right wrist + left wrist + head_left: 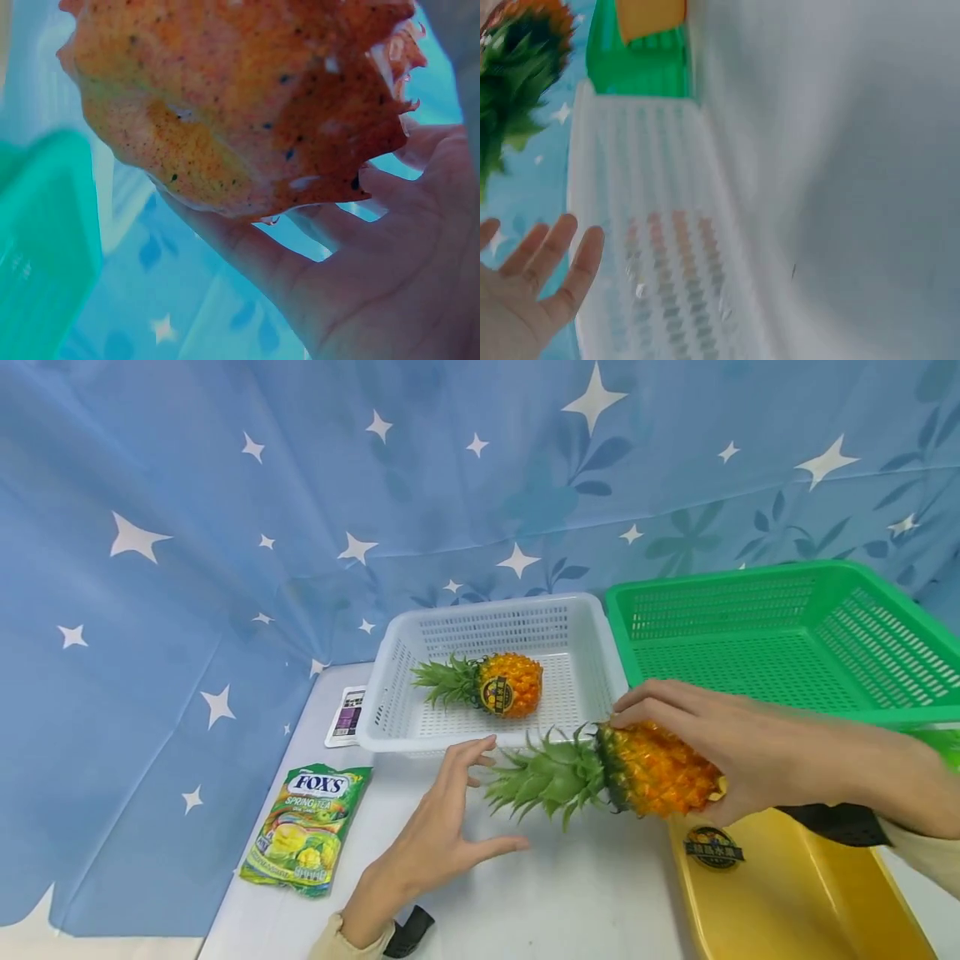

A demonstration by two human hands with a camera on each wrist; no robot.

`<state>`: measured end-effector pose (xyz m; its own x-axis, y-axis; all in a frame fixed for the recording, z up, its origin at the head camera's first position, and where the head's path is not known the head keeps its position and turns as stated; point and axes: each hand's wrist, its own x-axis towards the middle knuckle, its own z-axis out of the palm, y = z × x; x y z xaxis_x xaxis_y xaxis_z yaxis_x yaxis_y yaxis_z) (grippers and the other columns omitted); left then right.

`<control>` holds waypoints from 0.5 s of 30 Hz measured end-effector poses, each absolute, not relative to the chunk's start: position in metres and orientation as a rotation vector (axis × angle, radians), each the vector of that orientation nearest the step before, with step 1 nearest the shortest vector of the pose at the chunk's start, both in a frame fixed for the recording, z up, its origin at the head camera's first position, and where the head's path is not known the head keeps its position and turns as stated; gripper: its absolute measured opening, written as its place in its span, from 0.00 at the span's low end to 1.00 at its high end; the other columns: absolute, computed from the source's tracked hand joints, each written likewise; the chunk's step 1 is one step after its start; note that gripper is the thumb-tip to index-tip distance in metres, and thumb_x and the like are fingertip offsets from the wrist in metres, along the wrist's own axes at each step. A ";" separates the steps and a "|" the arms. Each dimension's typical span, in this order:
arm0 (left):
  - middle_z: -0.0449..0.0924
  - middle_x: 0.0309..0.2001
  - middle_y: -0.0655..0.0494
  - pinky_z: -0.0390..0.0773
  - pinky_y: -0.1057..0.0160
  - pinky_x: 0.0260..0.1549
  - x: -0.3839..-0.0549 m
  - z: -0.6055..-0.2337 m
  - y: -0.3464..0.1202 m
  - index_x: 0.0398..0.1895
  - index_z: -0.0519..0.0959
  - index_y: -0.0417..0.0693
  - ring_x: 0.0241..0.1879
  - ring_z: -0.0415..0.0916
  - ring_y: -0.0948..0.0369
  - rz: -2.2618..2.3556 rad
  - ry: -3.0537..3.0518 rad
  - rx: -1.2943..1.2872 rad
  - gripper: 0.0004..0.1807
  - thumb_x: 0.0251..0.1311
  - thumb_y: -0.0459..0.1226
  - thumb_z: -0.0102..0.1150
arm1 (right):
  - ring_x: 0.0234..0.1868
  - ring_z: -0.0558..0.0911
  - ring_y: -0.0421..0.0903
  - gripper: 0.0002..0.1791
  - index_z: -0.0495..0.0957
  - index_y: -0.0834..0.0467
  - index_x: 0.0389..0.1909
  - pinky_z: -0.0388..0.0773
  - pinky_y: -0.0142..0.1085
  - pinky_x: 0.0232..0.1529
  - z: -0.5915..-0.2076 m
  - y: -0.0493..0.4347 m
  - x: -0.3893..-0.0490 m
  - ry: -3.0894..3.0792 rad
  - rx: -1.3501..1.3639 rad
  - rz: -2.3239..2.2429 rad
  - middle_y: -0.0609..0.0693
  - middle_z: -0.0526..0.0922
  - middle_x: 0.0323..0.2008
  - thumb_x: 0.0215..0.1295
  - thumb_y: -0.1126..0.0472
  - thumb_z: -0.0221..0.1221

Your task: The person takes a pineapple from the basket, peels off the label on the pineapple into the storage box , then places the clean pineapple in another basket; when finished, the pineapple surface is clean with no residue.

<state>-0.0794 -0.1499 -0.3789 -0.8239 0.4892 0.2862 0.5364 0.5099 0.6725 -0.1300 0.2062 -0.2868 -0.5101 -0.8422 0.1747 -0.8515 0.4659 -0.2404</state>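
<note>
My right hand (738,752) grips an orange pineapple (652,770) by its body, holding it sideways above the table in front of the baskets. Its green leafy crown (558,777) points left, toward my left hand (438,831). The left hand holds nothing; its thumb and fingers are spread apart, just short of the leaf tips. A second pineapple (517,683) with a round dark label lies in the white basket (480,745), crown to the left. In the right wrist view, the held pineapple (240,112) fills the top, with fingers (247,240) along its side.
A green basket (750,664) stands right of the white one. The yellow bin (795,893), with a dark label on it, is at the front right. On the left lie a green candy bag (307,831) and a white-edged card (347,718). A starry blue curtain (450,485) hangs behind.
</note>
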 end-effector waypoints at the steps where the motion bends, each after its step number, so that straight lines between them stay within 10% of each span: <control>1: 0.60 0.73 0.52 0.79 0.51 0.59 -0.080 -0.380 -0.146 0.83 0.51 0.55 0.66 0.69 0.57 -1.278 -2.667 -0.897 0.57 0.57 0.47 0.80 | 0.61 0.76 0.49 0.63 0.64 0.45 0.73 0.85 0.49 0.47 -0.284 0.214 -0.132 -2.661 1.500 0.469 0.45 0.67 0.68 0.32 0.47 0.88; 10: 0.58 0.74 0.50 0.75 0.61 0.63 -0.082 -0.397 -0.086 0.82 0.47 0.59 0.68 0.68 0.57 -1.456 -2.694 -1.125 0.42 0.75 0.47 0.60 | 0.65 0.66 0.28 0.72 0.69 0.51 0.73 0.70 0.20 0.48 -0.273 0.274 -0.151 -2.580 1.192 0.582 0.38 0.69 0.70 0.11 0.61 0.90; 15: 0.56 0.78 0.49 0.73 0.62 0.66 -0.089 -0.406 -0.040 0.85 0.41 0.59 0.71 0.65 0.60 -1.410 -2.735 -1.194 0.44 0.77 0.53 0.55 | 0.68 0.61 0.25 0.74 0.67 0.62 0.72 0.66 0.21 0.37 -0.282 0.297 -0.159 -2.513 1.113 0.647 0.33 0.64 0.73 0.06 0.71 0.89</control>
<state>-0.0888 -0.0404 -0.4057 -0.7274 0.6632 0.1760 0.5282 0.3775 0.7606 -0.1593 0.2971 -0.2819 -0.6466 -0.6126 0.4546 -0.7560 0.5944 -0.2742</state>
